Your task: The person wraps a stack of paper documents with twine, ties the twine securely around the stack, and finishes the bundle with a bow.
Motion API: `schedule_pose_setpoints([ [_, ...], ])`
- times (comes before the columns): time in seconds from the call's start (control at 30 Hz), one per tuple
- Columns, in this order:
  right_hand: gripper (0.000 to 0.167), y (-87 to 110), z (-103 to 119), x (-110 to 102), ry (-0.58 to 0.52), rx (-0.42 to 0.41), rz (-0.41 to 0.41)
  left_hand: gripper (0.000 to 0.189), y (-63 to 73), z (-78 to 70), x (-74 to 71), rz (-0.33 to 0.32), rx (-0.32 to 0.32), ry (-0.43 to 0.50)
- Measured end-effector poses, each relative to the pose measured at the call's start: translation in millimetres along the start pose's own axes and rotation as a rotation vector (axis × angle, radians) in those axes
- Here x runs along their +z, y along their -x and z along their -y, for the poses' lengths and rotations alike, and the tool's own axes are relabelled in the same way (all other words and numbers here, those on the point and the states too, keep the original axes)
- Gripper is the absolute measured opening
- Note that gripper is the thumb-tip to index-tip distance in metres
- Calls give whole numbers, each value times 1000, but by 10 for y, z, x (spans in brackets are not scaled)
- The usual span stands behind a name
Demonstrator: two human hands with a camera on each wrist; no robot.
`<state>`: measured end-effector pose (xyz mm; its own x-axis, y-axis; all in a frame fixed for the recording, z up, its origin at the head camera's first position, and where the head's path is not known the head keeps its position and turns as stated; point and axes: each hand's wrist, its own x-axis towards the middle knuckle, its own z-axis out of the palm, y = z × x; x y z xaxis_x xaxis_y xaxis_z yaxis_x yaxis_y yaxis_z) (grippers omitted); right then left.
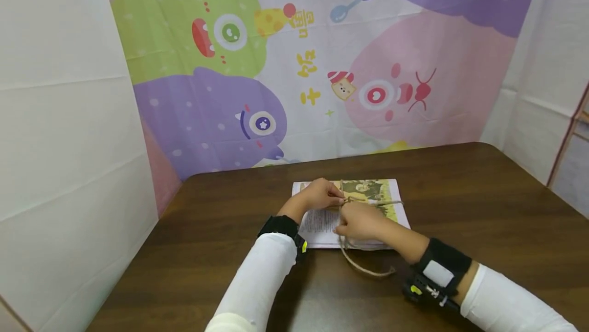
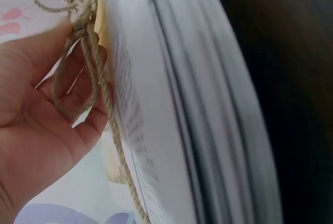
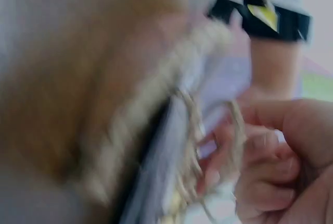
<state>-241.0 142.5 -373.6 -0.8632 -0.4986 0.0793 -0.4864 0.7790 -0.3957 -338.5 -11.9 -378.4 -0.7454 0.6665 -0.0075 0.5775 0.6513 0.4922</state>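
Observation:
A stack of folded newspapers [image 1: 317,222] lies on the table with rough brown twine [image 1: 388,202] crossing over it. In the head view my left hand [image 1: 317,195] is over the upper left of the stack. The left wrist view shows its thumb and fingers pinching the twine at a knot [image 2: 82,23], with loops around it. My right hand [image 1: 363,221] is close beside it, lower right, fingers curled at the twine. In the right wrist view a twine loop [image 3: 237,130] runs by the right hand's thumb and fingers; blur hides the exact grip.
A loose twine end [image 1: 368,271] hangs over the stack's near edge onto the brown wooden table [image 1: 221,281]. Behind the table hangs a cloth with cartoon monsters [image 1: 317,66]. White sheeting [image 1: 69,117] stands along the left side.

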Motion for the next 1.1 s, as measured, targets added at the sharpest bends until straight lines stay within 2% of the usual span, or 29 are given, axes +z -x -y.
schedule_pose_setpoints([
  [0.1, 29, 10, -141, -159, 32, 73, -164, 31, 82, 51, -27, -21, -37, 72],
  [0.17, 22, 9, -279, -262, 28, 124, -215, 37, 145, 110, -61, -47, -78, 92],
  [0.23, 23, 3, -425, -332, 4, 143, -176, 34, 204, 169, -104, -69, -111, 65],
  [0.3, 29, -12, -556, -360, -61, 150, -76, 27, 248, 227, -136, -84, -138, 53],
  [0.37, 33, -28, -655, -353, -149, 149, 30, 20, 278, 265, -152, -94, -164, 92],
  [0.43, 35, -46, -715, -334, -231, 137, 86, 16, 286, 283, -155, -109, -182, 197],
  [0.5, 30, -70, -737, -323, -280, 123, 73, 16, 273, 280, -149, -140, -186, 303],
  [0.63, 17, -158, -719, -324, -358, 112, -55, 17, 207, 233, -116, -218, -171, 489],
  [0.73, 25, -245, -691, -331, -465, 173, -126, 19, 141, 189, -67, -261, -159, 655],
  [0.87, 34, -365, -698, -309, -664, 281, -136, 18, 44, 132, 16, -280, -158, 943],
  [1.0, 30, -454, -711, -271, -1028, 393, -134, 18, -41, 79, 86, -302, -195, 1194],
  [1.1, 22, -489, -721, -239, -1359, 468, -169, 25, -84, 55, 118, -349, -251, 1313],
])
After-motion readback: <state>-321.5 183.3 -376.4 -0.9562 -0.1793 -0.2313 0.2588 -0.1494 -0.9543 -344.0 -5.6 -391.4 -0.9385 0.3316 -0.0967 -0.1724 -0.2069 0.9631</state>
